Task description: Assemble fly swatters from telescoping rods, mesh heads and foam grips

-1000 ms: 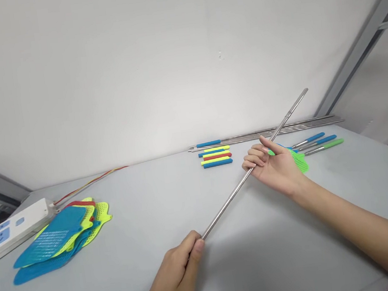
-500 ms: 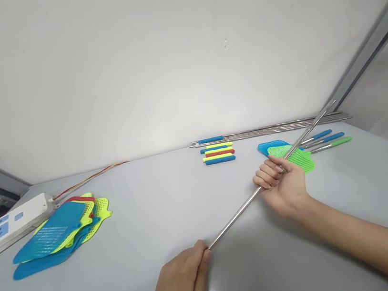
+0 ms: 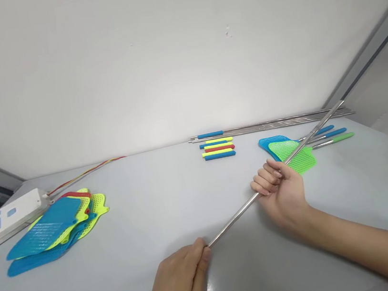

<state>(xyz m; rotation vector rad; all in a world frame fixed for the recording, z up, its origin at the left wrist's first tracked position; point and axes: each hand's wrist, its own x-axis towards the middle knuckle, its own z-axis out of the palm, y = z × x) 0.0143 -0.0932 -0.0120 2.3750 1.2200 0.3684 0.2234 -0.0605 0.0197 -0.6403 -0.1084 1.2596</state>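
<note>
A long thin metal rod (image 3: pixel 233 218) runs diagonally above the table, its far end up at the right. My left hand (image 3: pixel 181 277) pinches the near end, which is hidden inside the fingers. Farther along, my right hand (image 3: pixel 280 189) is wrapped round the rod with the palm turned up. Behind the right hand lie fly swatters with a green head (image 3: pixel 302 161) and a blue head (image 3: pixel 269 142), their handles pointing right. Several coloured handle grips (image 3: pixel 220 155) lie in a stack beyond the hands.
At the left, loose swatter heads (image 3: pixel 52 228) in blue, yellow and red are piled against a white power strip (image 3: pixel 12 217) with a red and yellow cable (image 3: pixel 85 172). Several metal rods (image 3: pixel 277 124) lie along the white wall (image 3: pixel 168 62), a blue grip (image 3: pixel 210 134) among them.
My right hand has shifted slightly left and down along with the rod's middle, while the rod's far end has moved a little right. My view has shifted slightly; both hands keep their hold.
</note>
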